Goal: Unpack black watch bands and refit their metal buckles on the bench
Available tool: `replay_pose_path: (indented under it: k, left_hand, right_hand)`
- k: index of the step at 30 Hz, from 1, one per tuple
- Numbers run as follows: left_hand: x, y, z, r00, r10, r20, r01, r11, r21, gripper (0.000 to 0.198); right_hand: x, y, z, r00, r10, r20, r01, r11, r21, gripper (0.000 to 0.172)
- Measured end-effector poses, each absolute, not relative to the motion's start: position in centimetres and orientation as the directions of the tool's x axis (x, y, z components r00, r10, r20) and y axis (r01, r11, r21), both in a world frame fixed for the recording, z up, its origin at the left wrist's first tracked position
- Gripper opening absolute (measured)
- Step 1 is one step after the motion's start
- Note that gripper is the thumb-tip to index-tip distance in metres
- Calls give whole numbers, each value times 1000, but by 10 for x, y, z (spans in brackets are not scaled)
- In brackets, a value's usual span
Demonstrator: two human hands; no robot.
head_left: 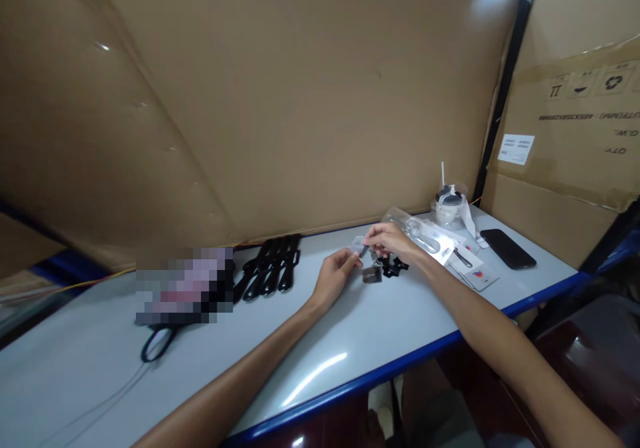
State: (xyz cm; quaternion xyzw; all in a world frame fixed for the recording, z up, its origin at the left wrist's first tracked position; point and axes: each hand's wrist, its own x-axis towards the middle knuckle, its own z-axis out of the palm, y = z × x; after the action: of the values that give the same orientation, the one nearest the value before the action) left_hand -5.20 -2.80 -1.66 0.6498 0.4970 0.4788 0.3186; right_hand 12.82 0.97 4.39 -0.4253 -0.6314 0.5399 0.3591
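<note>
Over the middle of the table, my left hand is closed, thumb and fingers pinching a small clear plastic bag. My right hand meets it from the right, its fingertips pinched on a small dark piece at the bag. The piece is too small to name, and the fingers partly hide it. Just below the hands lies a small bag with dark contents. Several small black parts lie beside it, under my right wrist.
Black handled tools lie in a row on the left, near a blurred-out item with a black loop. Packaging cards, a phone and a bagged cup with a straw are on the right. Cardboard walls the back.
</note>
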Motion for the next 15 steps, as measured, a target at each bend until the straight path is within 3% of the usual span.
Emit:
replay_pose_path:
  k: [2, 4, 8, 10, 15]
  left_hand:
    - [-54, -26, -15, 33, 955, 293, 341, -287, 895, 44]
    - [-58, -21, -16, -4, 960, 281, 394, -256, 883, 41]
    - [-69, -12, -18, -32, 968, 250, 634, -174, 754, 33]
    - [-72, -11, -18, -20, 971, 238, 734, -148, 663, 29]
    - [-72, -14, -15, 17, 974, 226, 854, -132, 503, 28]
  right_hand:
    - [129, 11, 43, -393, 920, -21, 213, 69, -975, 16]
    - [133, 14, 43, -319, 948, 12, 405, 148, -902, 14]
    - [146, 20, 43, -172, 961, 217, 830, 260, -494, 16]
    - [151, 22, 42, -240, 951, 195, 879, 298, -372, 24]
    - [153, 21, 40, -298, 943, 145, 893, 329, -307, 34]
